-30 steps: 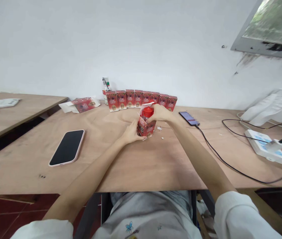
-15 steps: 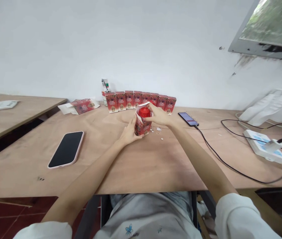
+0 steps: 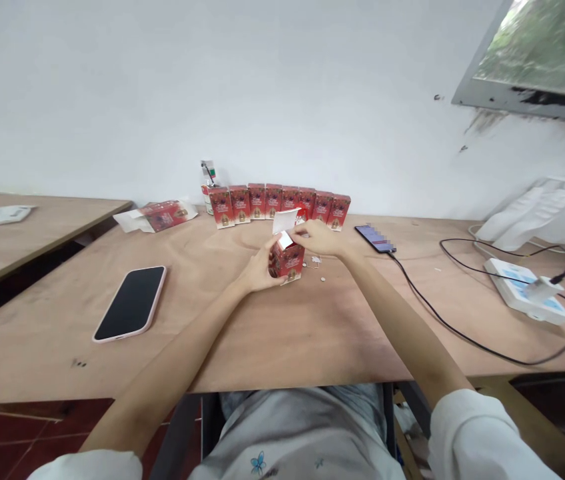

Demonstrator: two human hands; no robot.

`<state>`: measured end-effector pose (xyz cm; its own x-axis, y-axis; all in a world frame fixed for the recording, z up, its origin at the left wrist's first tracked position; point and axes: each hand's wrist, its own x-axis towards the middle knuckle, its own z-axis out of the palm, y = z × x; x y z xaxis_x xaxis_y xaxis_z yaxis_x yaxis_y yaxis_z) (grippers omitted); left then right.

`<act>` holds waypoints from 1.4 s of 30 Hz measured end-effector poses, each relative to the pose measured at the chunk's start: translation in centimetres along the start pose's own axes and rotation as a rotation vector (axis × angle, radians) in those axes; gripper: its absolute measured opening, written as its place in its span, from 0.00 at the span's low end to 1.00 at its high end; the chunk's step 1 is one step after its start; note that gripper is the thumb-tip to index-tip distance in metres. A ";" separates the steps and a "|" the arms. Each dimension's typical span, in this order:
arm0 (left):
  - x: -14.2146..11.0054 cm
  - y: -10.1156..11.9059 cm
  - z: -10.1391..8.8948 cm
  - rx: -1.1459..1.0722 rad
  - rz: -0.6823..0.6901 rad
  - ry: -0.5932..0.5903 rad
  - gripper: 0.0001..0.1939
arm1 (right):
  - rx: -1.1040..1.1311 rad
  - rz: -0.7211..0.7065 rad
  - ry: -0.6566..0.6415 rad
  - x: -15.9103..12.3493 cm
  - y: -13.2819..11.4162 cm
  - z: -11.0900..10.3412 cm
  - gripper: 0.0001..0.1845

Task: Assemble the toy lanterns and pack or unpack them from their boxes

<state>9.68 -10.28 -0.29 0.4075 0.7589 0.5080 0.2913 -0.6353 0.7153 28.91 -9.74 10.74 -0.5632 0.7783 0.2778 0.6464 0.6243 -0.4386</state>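
Observation:
A small red printed carton [image 3: 290, 265] stands on the table with its top open. My left hand [image 3: 258, 270] is wrapped round its left side, thumb low at the front. The white inside of its lid flap [image 3: 285, 221] points up at the back, and a smaller white flap [image 3: 286, 240] lies over the opening. With curled fingers, my right hand [image 3: 318, 238] grips the carton's top right edge. Behind those fingers shows a shiny red bit I cannot identify. The red item in the carton is mostly hidden.
Several matching red cartons [image 3: 273, 201] stand in a curved row at the back. Unfolded packaging [image 3: 165, 215] lies left of them. A pink-edged phone [image 3: 131, 303] is at left. On the right are a cabled phone [image 3: 375, 239] and a power strip [image 3: 527, 291]. Small white bits lie beside the carton.
The red item showing in the carton's mouth has gone down out of sight. A white flap now lies across the opening, and my right hand's fingers are more curled.

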 end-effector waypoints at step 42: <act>-0.6 1.7 0.4 0.170 0.030 -0.041 0.46 | 1.117 0.012 0.352 -1.0 -0.1 4.8 0.28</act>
<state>10.29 -11.90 0.40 0.4525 0.7349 0.5051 0.4193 -0.6752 0.6069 26.93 -10.85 6.37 -0.2736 0.8685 0.4133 -0.2595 0.3470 -0.9012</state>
